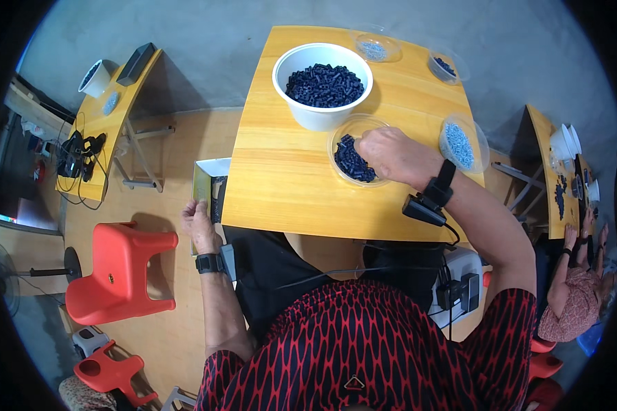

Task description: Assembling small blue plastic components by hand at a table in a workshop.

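Note:
My right hand (396, 155) reaches over a clear round tub (333, 140) on the table, its fingers curled down at the small black tube-like pieces (353, 161) inside. The hand covers whatever its fingertips pinch. Beyond that tub stands a large white bucket (317, 118) filled with similar black pieces (324, 85). My left hand (200, 226) is lowered past the table's left edge, beside a shallow open box (202, 183). Its fingers are drawn together in a pinch, and anything between them is too small to make out.
Clear tubs of small silvery pieces sit at the table's right (458, 146) and far edge (372, 51). Another tub (443, 67) holds black pieces. A red plastic chair (120, 270) stands left. At right, another person (574, 294) works at a second table (540, 147). Cables cross my lap.

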Demonstrator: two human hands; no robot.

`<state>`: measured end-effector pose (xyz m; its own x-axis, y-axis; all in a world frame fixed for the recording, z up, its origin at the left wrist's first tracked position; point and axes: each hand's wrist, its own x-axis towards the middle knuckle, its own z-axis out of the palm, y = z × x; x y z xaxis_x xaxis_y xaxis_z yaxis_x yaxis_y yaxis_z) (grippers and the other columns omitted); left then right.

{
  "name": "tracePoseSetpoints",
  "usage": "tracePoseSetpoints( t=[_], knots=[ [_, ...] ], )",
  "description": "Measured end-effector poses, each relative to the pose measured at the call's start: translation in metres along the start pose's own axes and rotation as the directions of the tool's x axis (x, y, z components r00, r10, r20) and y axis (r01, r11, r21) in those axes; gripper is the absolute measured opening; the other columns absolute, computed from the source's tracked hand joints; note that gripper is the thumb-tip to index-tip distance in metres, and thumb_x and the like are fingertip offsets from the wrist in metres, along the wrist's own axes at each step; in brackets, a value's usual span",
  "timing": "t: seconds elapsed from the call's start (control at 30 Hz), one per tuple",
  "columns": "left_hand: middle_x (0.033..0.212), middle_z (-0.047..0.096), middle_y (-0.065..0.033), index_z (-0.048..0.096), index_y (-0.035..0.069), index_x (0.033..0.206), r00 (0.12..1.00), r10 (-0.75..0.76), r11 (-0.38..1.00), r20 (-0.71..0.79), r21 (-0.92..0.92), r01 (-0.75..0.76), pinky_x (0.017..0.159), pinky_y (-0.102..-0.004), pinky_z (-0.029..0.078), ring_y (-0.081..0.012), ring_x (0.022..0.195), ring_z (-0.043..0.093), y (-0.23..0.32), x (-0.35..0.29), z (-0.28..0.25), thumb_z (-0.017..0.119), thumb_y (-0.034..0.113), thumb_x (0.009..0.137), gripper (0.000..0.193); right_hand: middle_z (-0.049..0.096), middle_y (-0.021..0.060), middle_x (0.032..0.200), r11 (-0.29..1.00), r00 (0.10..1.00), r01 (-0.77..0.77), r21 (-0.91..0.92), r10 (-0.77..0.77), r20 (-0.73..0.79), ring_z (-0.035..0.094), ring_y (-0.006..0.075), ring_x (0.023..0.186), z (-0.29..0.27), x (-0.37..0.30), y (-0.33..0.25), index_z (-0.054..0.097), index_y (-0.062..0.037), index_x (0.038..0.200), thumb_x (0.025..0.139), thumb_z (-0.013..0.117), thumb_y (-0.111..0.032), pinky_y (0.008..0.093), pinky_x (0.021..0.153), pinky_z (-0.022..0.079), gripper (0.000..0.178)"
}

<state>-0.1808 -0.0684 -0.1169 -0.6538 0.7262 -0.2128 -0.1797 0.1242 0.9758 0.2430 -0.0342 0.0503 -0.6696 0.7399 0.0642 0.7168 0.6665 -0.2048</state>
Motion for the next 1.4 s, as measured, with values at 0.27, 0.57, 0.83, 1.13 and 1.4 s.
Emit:
tracePoseSetpoints(
  t=[0.27, 0.57, 0.83, 1.13, 1.4],
  knots=[
    [0.105, 0.065, -0.0064, 0.062, 0.000, 0.109, 0.888, 0.459, 0.888, 0.027, -0.041, -0.458, 0.090, -0.0286, 0.049, -0.0147, 0.093, 0.062, 0.089, -0.092, 0.057, 0.067, 0.002, 0.092, 0.018, 0.064, 0.0165, 0.089, 0.995, 0.960, 0.051, 0.089, -0.024, -0.279, 0.064, 0.0349, 0.090, -0.013, -0.009, -0.006, 0.061, -0.0012, 0.094, 0.089, 0.058, -0.003, 0.0422, 0.084, 0.051, 0.006],
    [0.102, 0.073, -0.0112, 0.066, -0.004, 0.111, 0.449, 0.031, 0.978, 0.893, -0.121, 0.173, 0.083, -0.0292, 0.056, -0.0163, 0.088, 0.070, 0.087, -0.212, 0.099, 0.069, 0.005, 0.094, 0.019, 0.061, 0.0137, 0.081, 0.736, 0.917, 0.032, 0.676, 0.246, -0.312, 0.065, 0.0294, 0.072, -0.014, -0.061, -0.106, 0.058, 0.0003, 0.090, 0.080, 0.071, -0.001, 0.0364, 0.063, 0.052, 0.016],
    [0.106, 0.071, -0.0147, 0.062, -0.001, 0.103, 0.129, -0.207, 0.895, 0.970, 0.135, 0.425, 0.077, -0.0293, 0.059, -0.0172, 0.082, 0.071, 0.075, -0.226, 0.110, 0.065, 0.002, 0.096, 0.009, 0.066, 0.0090, 0.087, 0.672, 0.910, -0.113, 0.732, 0.365, -0.195, 0.064, 0.0193, 0.071, 0.015, -0.111, -0.099, 0.060, -0.0033, 0.093, 0.082, 0.077, -0.004, 0.0311, 0.062, 0.051, 0.020],
    [0.094, 0.066, -0.0078, 0.060, 0.000, 0.111, 0.174, -0.182, 0.877, 0.968, 0.080, 0.473, 0.072, -0.0276, 0.056, -0.0144, 0.076, 0.066, 0.065, -0.228, 0.114, 0.063, 0.005, 0.098, 0.015, 0.061, 0.0172, 0.091, 0.873, 0.846, -0.270, 0.406, 0.417, -0.333, 0.062, 0.0331, 0.086, 0.002, -0.133, -0.025, 0.065, 0.0013, 0.097, 0.085, 0.064, -0.003, 0.0382, 0.075, 0.051, 0.013],
    [0.085, 0.059, -0.0033, 0.058, 0.003, 0.113, 0.276, -0.155, 0.908, 0.948, 0.027, 0.418, 0.065, -0.0269, 0.049, -0.0113, 0.068, 0.056, 0.054, -0.225, 0.114, 0.062, 0.015, 0.100, 0.018, 0.058, 0.0185, 0.088, 0.941, 0.931, -0.276, 0.194, 0.312, -0.188, 0.061, 0.0349, 0.087, 0.008, -0.128, -0.004, 0.062, 0.0044, 0.088, 0.086, 0.052, 0.000, 0.0414, 0.077, 0.051, 0.011]
  ],
)
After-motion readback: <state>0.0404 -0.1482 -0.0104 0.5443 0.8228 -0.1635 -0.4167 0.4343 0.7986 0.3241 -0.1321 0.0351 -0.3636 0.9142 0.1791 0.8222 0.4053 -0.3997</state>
